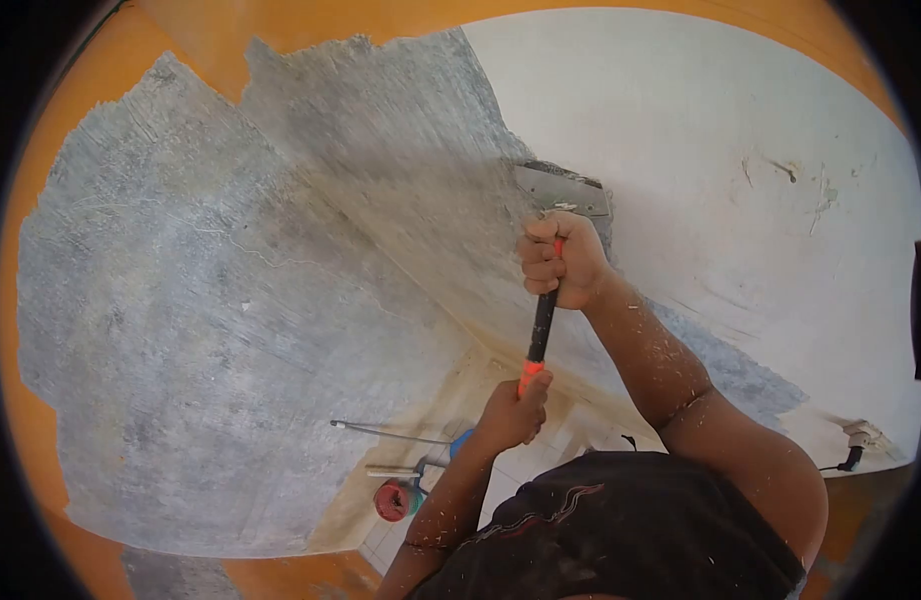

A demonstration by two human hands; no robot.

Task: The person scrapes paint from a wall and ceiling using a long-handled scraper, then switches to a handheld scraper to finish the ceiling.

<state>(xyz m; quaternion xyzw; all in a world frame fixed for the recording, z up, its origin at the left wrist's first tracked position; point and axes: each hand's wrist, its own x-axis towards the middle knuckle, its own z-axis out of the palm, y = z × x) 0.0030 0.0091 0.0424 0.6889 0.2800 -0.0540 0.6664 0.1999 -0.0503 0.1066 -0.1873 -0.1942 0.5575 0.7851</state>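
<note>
A long-handled scraper with a black and orange-red handle is held in both my hands. My right hand is wrapped round the upper handle, just below the wide metal blade. Lower down, my left hand grips the orange-red end. The blade lies against the wall, where white paint meets a rough grey bared surface. Pale flecks dot my forearms and dark shirt.
A second grey wall joins at a corner on the left, edged in orange paint. A red round container and a blue object are near the tiled floor. A wall socket with a black plug is low right.
</note>
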